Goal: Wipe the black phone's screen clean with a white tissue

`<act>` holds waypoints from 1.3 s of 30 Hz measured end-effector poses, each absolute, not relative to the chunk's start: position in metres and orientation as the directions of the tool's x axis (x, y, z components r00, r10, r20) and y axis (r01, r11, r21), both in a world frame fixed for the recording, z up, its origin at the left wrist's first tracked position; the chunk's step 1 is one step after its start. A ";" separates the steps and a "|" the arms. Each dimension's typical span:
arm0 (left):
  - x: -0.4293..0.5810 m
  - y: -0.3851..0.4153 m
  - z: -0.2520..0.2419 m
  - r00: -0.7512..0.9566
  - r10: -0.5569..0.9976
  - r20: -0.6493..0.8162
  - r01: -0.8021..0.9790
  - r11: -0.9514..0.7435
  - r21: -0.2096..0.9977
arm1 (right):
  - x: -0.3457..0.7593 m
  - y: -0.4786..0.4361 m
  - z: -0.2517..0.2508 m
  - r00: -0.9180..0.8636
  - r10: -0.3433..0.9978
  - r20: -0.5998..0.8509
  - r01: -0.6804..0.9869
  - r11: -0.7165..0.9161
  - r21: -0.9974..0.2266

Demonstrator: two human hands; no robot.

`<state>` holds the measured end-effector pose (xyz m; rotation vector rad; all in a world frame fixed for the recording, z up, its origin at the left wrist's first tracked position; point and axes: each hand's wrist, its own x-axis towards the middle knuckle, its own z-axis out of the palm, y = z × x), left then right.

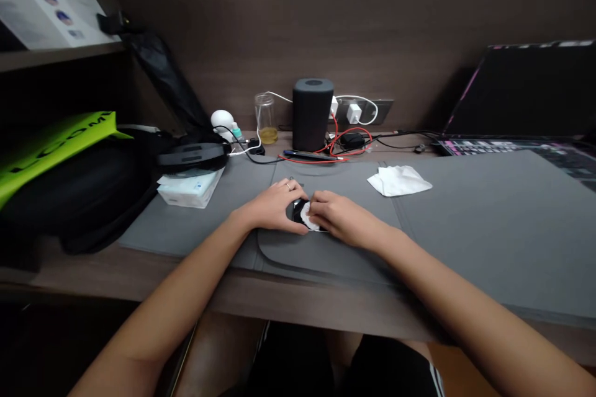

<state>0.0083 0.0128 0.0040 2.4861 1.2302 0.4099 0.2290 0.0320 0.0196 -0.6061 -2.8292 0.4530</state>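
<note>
A glossy black phone-like device (298,211) lies flat on the grey desk mat, mostly covered by my hands. My left hand (275,206) spans its left end, thumb along the near edge and fingers along the far edge. With bent fingers, my right hand (336,216) presses a crumpled white wipe (307,216) onto the device's dark face. A ring shows on one left finger. To the right, a spread white cloth or tissue (399,180) lies apart from both hands.
The grey desk mat (465,223) covers most of the desk. Behind my hands stand a black cylindrical speaker (313,115), a glass jar (267,119) and tangled cables (347,139). An open laptop (526,93) is at right. A white tissue pack (190,189) and black bag (93,186) sit left.
</note>
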 end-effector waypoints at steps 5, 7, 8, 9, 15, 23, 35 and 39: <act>0.008 0.013 0.005 0.586 0.803 0.114 0.707 -0.574 0.413 | 0.215 0.034 0.020 -0.893 0.419 0.163 0.353 0.878 -0.322; 0.008 0.014 0.003 0.582 0.803 0.125 0.704 -0.575 0.418 | 0.231 0.035 0.019 -0.877 0.462 0.136 0.397 0.854 -0.337; 0.007 0.014 0.003 0.580 0.804 0.129 0.702 -0.574 0.421 | 0.242 0.036 0.019 -0.864 0.489 0.118 0.426 0.836 -0.345; 0.007 0.015 0.002 0.579 0.805 0.132 0.701 -0.574 0.423 | 0.255 0.036 0.019 -0.852 0.513 0.100 0.453 0.819 -0.352; 0.004 0.017 -0.002 0.582 0.802 0.136 0.694 -0.576 0.432 | 0.304 0.036 0.025 -0.807 0.589 0.050 0.539 0.768 -0.347; 0.006 0.014 0.001 0.577 0.807 0.125 0.700 -0.568 0.432 | 0.242 0.037 0.020 -0.885 0.457 0.086 0.405 0.848 -0.343; 0.004 0.014 0.001 0.585 0.806 0.090 0.700 -0.558 0.446 | 0.296 0.070 0.020 -0.871 0.476 0.119 0.375 0.803 -0.464; 0.005 0.013 0.001 0.565 0.824 0.054 0.732 -0.530 0.427 | 0.314 0.070 0.020 -0.834 0.517 0.193 0.397 0.805 -0.441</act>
